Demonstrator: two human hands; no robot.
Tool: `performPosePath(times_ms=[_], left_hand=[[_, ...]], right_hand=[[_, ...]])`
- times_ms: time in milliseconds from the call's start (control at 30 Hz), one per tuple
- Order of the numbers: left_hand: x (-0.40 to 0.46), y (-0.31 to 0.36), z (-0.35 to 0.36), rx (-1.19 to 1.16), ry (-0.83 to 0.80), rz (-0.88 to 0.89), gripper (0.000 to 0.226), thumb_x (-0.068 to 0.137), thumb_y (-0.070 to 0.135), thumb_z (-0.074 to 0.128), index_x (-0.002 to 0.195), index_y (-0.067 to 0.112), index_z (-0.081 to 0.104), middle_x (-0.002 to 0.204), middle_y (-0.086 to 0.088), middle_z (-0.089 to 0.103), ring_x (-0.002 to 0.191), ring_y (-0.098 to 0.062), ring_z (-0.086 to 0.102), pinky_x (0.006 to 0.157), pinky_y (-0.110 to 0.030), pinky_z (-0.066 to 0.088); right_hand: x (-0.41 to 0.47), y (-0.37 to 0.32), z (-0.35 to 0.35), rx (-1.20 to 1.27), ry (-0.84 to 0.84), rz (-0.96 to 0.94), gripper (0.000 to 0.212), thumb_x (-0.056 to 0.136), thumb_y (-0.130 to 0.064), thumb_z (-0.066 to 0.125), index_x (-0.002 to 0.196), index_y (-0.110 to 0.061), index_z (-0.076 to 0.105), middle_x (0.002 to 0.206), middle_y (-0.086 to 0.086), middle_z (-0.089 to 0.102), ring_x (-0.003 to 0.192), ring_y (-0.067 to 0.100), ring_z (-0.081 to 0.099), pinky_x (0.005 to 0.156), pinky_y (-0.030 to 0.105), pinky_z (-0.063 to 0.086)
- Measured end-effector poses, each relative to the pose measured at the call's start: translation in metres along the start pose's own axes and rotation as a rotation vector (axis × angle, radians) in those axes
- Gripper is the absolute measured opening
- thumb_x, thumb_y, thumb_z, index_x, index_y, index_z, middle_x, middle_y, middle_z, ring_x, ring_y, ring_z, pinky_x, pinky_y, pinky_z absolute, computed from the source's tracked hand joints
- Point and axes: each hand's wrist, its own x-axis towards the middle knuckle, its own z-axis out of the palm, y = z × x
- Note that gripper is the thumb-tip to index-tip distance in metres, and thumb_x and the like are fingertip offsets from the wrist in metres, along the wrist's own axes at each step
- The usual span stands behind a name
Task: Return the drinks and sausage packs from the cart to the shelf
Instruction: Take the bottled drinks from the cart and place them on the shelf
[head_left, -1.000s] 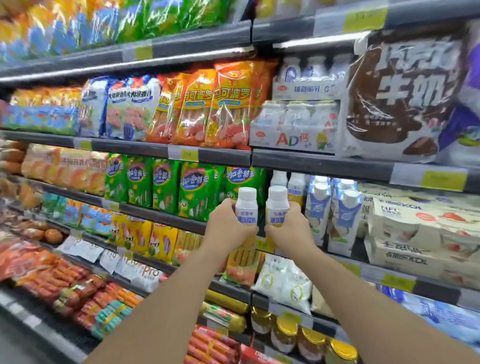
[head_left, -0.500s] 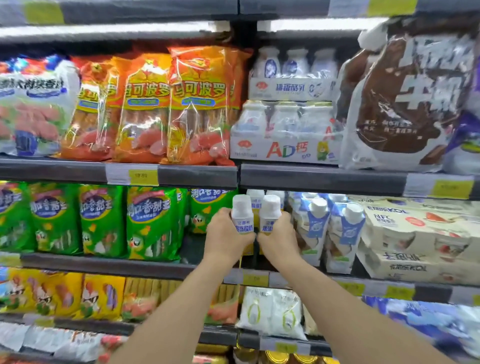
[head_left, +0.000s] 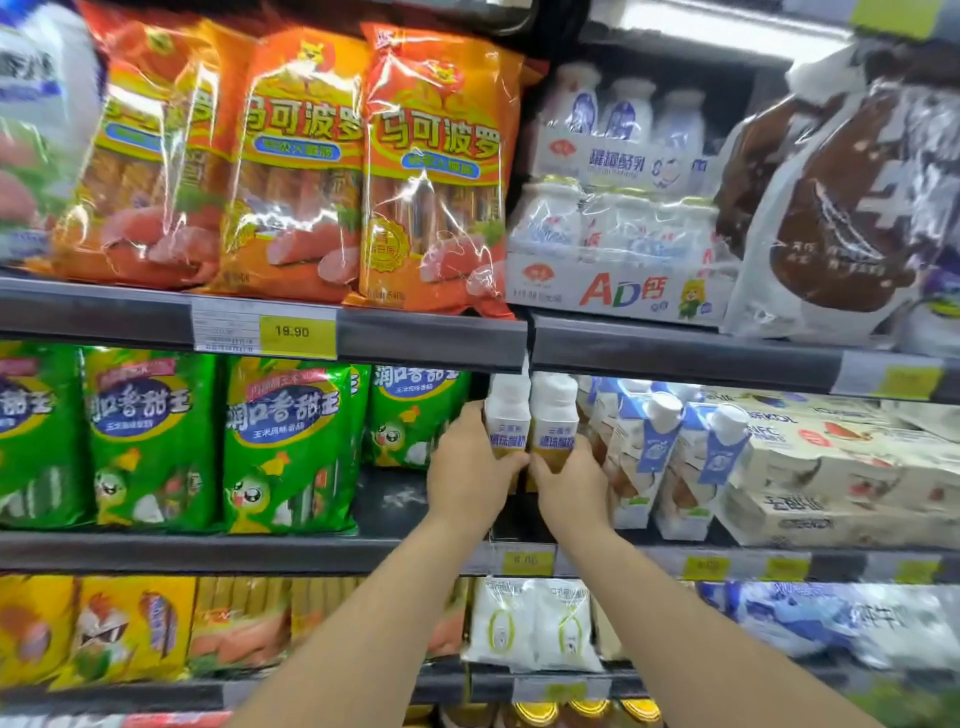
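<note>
My left hand (head_left: 464, 470) is closed around a small white drink bottle (head_left: 508, 423) with a blue label. Beside it, my right hand (head_left: 570, 480) grips a second, matching bottle (head_left: 555, 421). Both bottles stand upright and touch each other, inside the middle shelf (head_left: 260, 553) opening, between green sausage packs (head_left: 415, 410) on the left and blue-and-white cartons (head_left: 644, 452) on the right. Their caps sit just under the upper shelf's front edge (head_left: 441, 338). The bottles' bases are hidden by my hands. No cart is in view.
Orange sausage packs (head_left: 431, 166) and white multipack bottles (head_left: 618, 228) fill the upper shelf, with a brown milk bag (head_left: 841, 208) at right. Cream boxes (head_left: 831, 467) lie right of the cartons. Yellow packs (head_left: 124, 629) and white pouches (head_left: 535, 629) sit on the lower shelf.
Both hands have carried the two bottles forward and into the middle shelf opening, and the view has moved closer to the shelves.
</note>
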Motion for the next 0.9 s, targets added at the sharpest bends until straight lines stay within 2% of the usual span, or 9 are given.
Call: performPosePath(times_ms=[100, 200, 333, 433, 533, 600, 700, 800, 900], left_hand=[[0.004, -0.003, 0.003, -0.028, -0.016, 0.008, 0.058, 0.069, 0.027, 0.086, 0.118, 0.02, 0.055, 0.102, 0.003, 0.07, 0.097, -0.018, 0.063, 0.081, -0.037, 0.053], [0.004, -0.011, 0.004, -0.033, -0.06, -0.025, 0.049, 0.075, 0.02, 0.083, 0.115, 0.015, 0.056, 0.104, 0.001, 0.068, 0.096, -0.016, 0.062, 0.076, -0.027, 0.047], [0.004, -0.014, 0.003, 0.069, -0.088, -0.034, 0.046, 0.078, 0.022, 0.08, 0.115, 0.01, 0.055, 0.109, -0.008, 0.068, 0.101, -0.026, 0.062, 0.081, -0.033, 0.047], [0.006, -0.009, 0.005, 0.088, -0.09, -0.031, 0.045, 0.078, 0.024, 0.08, 0.112, 0.009, 0.054, 0.108, -0.008, 0.068, 0.099, -0.028, 0.064, 0.08, -0.036, 0.05], [0.006, -0.007, 0.007, 0.098, -0.076, -0.027, 0.047, 0.078, 0.027, 0.081, 0.112, 0.009, 0.054, 0.108, -0.008, 0.068, 0.098, -0.028, 0.065, 0.078, -0.037, 0.051], [0.005, -0.007, 0.007, 0.097, -0.075, -0.021, 0.048, 0.077, 0.028, 0.081, 0.113, 0.01, 0.054, 0.108, -0.007, 0.068, 0.099, -0.028, 0.065, 0.079, -0.038, 0.052], [0.006, -0.009, 0.006, 0.086, -0.084, -0.02, 0.048, 0.077, 0.028, 0.081, 0.113, 0.011, 0.054, 0.106, -0.005, 0.069, 0.098, -0.026, 0.066, 0.081, -0.04, 0.054], [0.007, -0.009, 0.005, 0.088, -0.089, -0.02, 0.049, 0.077, 0.03, 0.081, 0.113, 0.012, 0.053, 0.107, -0.007, 0.07, 0.099, -0.028, 0.066, 0.082, -0.042, 0.055], [0.007, -0.007, 0.005, 0.099, -0.089, -0.02, 0.05, 0.076, 0.031, 0.081, 0.113, 0.012, 0.054, 0.109, -0.008, 0.07, 0.1, -0.029, 0.066, 0.082, -0.04, 0.054]], right_hand=[[-0.001, -0.004, 0.001, -0.009, 0.005, 0.029, 0.033, 0.096, -0.018, 0.063, 0.124, -0.007, 0.05, 0.125, 0.01, 0.064, 0.117, 0.025, 0.059, 0.087, 0.028, 0.041], [-0.004, -0.005, 0.002, -0.008, 0.028, 0.058, 0.033, 0.097, -0.015, 0.061, 0.122, -0.004, 0.044, 0.125, 0.013, 0.062, 0.117, 0.027, 0.058, 0.083, 0.026, 0.04], [-0.003, -0.003, 0.006, -0.033, 0.076, 0.057, 0.033, 0.095, -0.013, 0.063, 0.122, -0.004, 0.046, 0.127, 0.014, 0.061, 0.121, 0.029, 0.055, 0.091, 0.029, 0.042], [-0.004, -0.003, 0.009, -0.054, 0.117, 0.066, 0.03, 0.096, -0.013, 0.061, 0.122, -0.005, 0.048, 0.127, 0.014, 0.061, 0.123, 0.031, 0.055, 0.101, 0.038, 0.046], [-0.005, -0.004, 0.01, -0.06, 0.136, 0.067, 0.028, 0.097, -0.014, 0.058, 0.122, -0.005, 0.048, 0.127, 0.013, 0.062, 0.122, 0.031, 0.056, 0.102, 0.042, 0.048], [-0.006, -0.006, 0.01, -0.037, 0.123, 0.08, 0.03, 0.097, -0.012, 0.057, 0.125, -0.006, 0.048, 0.129, 0.013, 0.06, 0.124, 0.031, 0.055, 0.104, 0.041, 0.047], [-0.017, -0.007, 0.012, 0.048, 0.103, 0.081, 0.046, 0.094, -0.009, 0.06, 0.137, -0.007, 0.043, 0.14, 0.009, 0.051, 0.134, 0.026, 0.046, 0.113, 0.037, 0.038], [-0.029, -0.008, 0.018, 0.082, 0.07, 0.046, 0.049, 0.093, -0.014, 0.061, 0.138, -0.012, 0.043, 0.139, 0.005, 0.045, 0.13, 0.021, 0.044, 0.109, 0.031, 0.035], [-0.029, -0.01, 0.02, 0.095, 0.077, 0.042, 0.052, 0.092, -0.015, 0.059, 0.141, -0.01, 0.04, 0.14, 0.007, 0.043, 0.131, 0.023, 0.042, 0.113, 0.034, 0.033]])
